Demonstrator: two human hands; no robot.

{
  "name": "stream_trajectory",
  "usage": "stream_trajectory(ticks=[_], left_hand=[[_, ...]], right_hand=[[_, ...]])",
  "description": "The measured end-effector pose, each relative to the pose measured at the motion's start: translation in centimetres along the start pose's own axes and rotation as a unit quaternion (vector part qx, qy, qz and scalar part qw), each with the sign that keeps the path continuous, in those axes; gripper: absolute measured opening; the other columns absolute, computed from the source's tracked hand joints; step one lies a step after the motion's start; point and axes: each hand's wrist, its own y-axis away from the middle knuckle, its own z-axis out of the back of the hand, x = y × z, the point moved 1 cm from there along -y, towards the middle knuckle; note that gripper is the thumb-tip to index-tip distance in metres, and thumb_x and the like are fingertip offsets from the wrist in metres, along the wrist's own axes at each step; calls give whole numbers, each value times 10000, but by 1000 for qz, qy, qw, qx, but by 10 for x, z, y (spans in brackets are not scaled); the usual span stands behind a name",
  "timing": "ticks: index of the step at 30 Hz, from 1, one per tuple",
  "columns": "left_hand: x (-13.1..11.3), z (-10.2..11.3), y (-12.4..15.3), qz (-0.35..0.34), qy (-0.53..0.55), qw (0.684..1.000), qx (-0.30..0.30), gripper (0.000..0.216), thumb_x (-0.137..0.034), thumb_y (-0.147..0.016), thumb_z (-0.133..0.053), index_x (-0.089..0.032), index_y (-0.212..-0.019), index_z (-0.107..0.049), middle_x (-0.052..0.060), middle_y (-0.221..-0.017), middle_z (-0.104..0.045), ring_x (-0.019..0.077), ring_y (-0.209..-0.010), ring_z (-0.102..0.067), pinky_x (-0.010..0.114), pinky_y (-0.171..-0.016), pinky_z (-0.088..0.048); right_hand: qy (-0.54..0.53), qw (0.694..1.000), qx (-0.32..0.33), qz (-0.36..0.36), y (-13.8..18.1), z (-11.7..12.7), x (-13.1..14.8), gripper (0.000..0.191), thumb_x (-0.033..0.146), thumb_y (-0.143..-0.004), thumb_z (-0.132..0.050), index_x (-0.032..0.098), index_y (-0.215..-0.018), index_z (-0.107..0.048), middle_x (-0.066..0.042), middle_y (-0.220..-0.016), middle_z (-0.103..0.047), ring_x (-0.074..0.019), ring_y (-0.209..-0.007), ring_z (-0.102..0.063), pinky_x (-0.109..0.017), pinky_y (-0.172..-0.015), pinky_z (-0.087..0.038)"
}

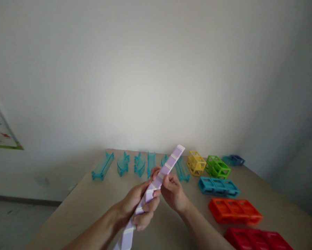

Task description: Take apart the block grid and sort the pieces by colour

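Note:
A long lilac strip [169, 166] with pale cross bands runs slantwise through both my hands above the table. Its far end rises up and to the right; its near end leaves the bottom of the view. My left hand [139, 205] is closed around the middle of the strip, fingers wrapped over its right side. Higher up, my right hand [173, 192] grips the strip between thumb and fingers, close beside the left. Some fingertips are hidden behind the strip.
Clear teal track pieces [103, 166], straight and curved, lie along the table's [75, 208] back. Rightward stand a yellow frame block [196, 163], a green one [218, 167], blue pieces [234, 160], a teal rack [218, 186], an orange rack [234, 210] and a red rack [256, 239].

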Motion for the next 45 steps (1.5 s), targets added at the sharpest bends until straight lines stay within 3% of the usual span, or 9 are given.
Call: stream_trajectory(ticks=[6, 13, 17, 20, 23, 27, 35, 41, 45], left_hand=[[7, 6, -1, 73, 17, 997, 23, 452, -520, -915, -306, -155, -810, -551, -14, -486, -527, 89, -228, -378, 185, -257, -251], [12, -4, -2, 61, 1, 998, -10, 511, -513, -910, -323, -101, -859, -621, 24, -496, -570, 100, -225, -394, 206, -250, -278], [15, -4, -5, 7, -37, 997, -64, 484, -494, -909, -314, -114, -957, -610, 83, -689, -650, 126, -285, -509, 216, -266, -342], [18, 0, -7, -49, -70, 993, -81, 412, -444, -917, -345, -122, -880, -600, 43, -655, -594, 102, -283, -485, 210, -278, -362], [18, -1, -6, -59, -88, 994, -31, 391, -426, -919, -373, -114, -827, -591, -4, -587, -497, 73, -271, -426, 193, -288, -331], [15, -5, -4, -68, -71, 995, 11, 374, -433, -916, -394, -119, -861, -589, -30, -571, -450, 60, -264, -384, 185, -290, -291], [8, 3, -7, -116, -41, 992, -7, 380, -411, -939, -348, -123, -896, -594, -48, -585, -440, 49, -259, -325, 195, -275, -270], [8, 2, -8, -89, -53, 992, -73, 414, -501, -911, -382, -145, -807, -568, -64, -528, -427, 49, -235, -304, 194, -261, -224], [9, -7, -6, -36, -54, 995, -78, 522, -641, -849, -398, -147, -784, -553, -62, -511, -433, 49, -237, -314, 196, -275, -170]], right_hand=[[-52, 996, 20, -76, 3, -12, 3, 471, 593, -755, -604, 137, -667, -685, -95, -902, -562, -193, -787, -496, -290, -698, -392], [-106, 987, 21, -118, 3, -9, 3, 422, 549, -723, -624, 137, -777, -694, -80, -873, -589, -139, -622, -466, -257, -575, -370], [-100, 987, 10, -124, 3, -7, -1, 377, 518, -705, -651, 145, -747, -682, -64, -783, -595, -111, -522, -391, -255, -543, -360], [-95, 989, 9, -113, 3, -6, -3, 320, 463, -729, -645, 145, -726, -682, -72, -774, -604, -158, -627, -491, -278, -634, -416], [-115, 986, 22, -116, 4, -5, -4, 322, 453, -729, -647, 136, -759, -692, -79, -811, -616, -184, -707, -534, -293, -693, -438], [-112, 984, 23, -134, 4, -3, -6, 350, 476, -678, -722, 134, -739, -683, -61, -711, -605, -169, -640, -531, -257, -591, -411], [-80, 994, -20, -70, 1, -1, -7, 320, 458, -714, -746, 163, -817, -674, 41, -464, -445, -111, -508, -403, -213, -522, -317], [-15, 996, -55, -68, 0, 1, -4, 381, 493, -718, -726, 125, -805, -681, 55, -433, -418, -92, -424, -357, -217, -469, -271], [-35, 990, -44, -126, 0, -4, -4, 431, 552, -695, -707, 123, -715, -679, 36, -381, -444, -112, -391, -399, -228, -443, -293]])
